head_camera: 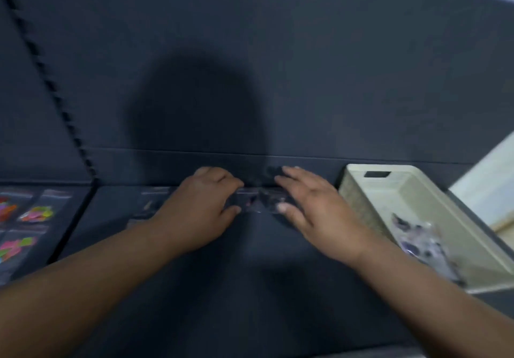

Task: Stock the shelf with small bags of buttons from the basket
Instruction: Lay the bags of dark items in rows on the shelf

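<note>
1. The clear bag of dark buttons (261,200) lies flat at the back of the matte shelf (250,274).
2. The right hand (314,207) rests on it with straight fingers. The left hand (200,204) touches its edge, fingers bent (blur hides any pinch).
3. It is likely light, limp, slippery film, best pinched by an edge.
4. More bags (422,243) sit in the pale rigid basket (434,196).

No text or label can be read.
</note>
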A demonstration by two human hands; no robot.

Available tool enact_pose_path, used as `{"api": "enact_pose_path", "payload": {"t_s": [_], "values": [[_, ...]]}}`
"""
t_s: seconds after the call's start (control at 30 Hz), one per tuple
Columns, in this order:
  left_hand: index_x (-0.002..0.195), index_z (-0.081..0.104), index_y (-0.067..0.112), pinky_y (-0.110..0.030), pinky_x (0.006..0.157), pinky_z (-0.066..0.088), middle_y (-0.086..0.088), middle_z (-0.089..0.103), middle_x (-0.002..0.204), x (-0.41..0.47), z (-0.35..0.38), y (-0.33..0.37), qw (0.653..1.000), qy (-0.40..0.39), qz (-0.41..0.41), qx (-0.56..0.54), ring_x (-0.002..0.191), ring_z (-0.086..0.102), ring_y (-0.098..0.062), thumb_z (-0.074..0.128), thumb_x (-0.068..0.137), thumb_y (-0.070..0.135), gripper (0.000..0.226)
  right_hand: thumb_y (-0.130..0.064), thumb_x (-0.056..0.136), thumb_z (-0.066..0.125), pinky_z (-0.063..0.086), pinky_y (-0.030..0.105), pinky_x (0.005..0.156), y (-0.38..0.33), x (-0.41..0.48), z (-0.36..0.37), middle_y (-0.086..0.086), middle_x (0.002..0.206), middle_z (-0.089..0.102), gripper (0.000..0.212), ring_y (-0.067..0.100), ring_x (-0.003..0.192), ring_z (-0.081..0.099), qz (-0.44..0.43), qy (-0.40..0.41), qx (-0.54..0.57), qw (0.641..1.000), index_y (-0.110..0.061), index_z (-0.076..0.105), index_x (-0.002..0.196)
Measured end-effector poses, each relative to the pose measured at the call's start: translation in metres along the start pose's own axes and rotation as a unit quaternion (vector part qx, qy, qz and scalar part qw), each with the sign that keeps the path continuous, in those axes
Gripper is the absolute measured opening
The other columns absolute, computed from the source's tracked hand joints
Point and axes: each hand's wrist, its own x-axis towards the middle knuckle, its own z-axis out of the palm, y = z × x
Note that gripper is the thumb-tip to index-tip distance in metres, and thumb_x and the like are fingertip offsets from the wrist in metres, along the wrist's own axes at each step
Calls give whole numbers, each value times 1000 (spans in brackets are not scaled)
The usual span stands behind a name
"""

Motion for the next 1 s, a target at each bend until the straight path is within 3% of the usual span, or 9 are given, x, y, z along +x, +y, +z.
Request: {"api": "enact_pose_path", "payload": {"t_s": [0.17,0.23,0.37,0.53,0.6,0.67,0.73,0.93,1.0], "values": [[125,57,19,-37,100,41,-1,56,123,52,28,77,997,-22,69,-32,115,48,-22,58,85,35,43,-41,92,45,12,10,106,78,-47,-39,4,146,42,50,19,135,36,99,61,-4,993,-17,48,136],[131,51,22,-33,104,37,2,51,131,70,43,105,994,-42,88,-41,121,44,-19,57,87,36,46,-37,94,49,16,14,106,110,-64,-44,2,147,40,47,18,136,34,134,51,-5,990,-19,46,138],[138,40,26,-31,106,33,4,44,139,96,70,151,988,-105,107,-30,127,40,-19,54,89,40,53,-34,91,55,26,29,112,171,-87,-40,5,149,36,53,20,137,33,216,-42,-21,975,-20,41,140],[142,34,30,-36,106,35,5,41,142,111,91,176,981,-172,91,-30,129,38,-20,50,92,39,53,-32,81,64,28,26,108,215,-94,-26,2,150,32,72,19,135,34,281,-200,-10,939,-22,32,145],[142,34,31,-34,104,35,5,42,141,113,95,178,980,-179,81,-33,128,38,-19,47,94,37,50,-31,76,69,34,26,102,222,-92,-19,2,144,41,73,21,129,43,288,-221,6,932,-24,38,142],[141,34,32,-34,104,36,6,44,138,114,96,179,981,-177,74,-40,127,38,-17,46,94,36,49,-24,74,71,43,26,88,227,-87,-13,-1,118,60,49,23,109,56,282,-207,34,936,-26,58,121],[141,35,32,-35,103,37,6,46,135,116,97,179,981,-178,70,-44,126,39,-17,47,94,35,49,-14,73,69,45,24,78,229,-81,-10,-4,95,64,28,20,92,61,276,-180,59,942,-26,66,99],[141,36,32,-32,102,37,4,48,135,117,98,180,976,-197,61,-73,125,40,-17,48,93,34,49,0,79,62,43,16,64,228,-69,-12,-11,74,65,28,11,72,60,275,-97,153,944,-28,65,74],[140,39,32,-27,102,36,5,46,137,117,95,178,974,-195,51,-99,125,40,-14,49,93,33,48,5,79,60,47,19,61,227,-68,-22,-6,71,65,29,13,64,58,276,-53,211,936,-23,66,73]]}}
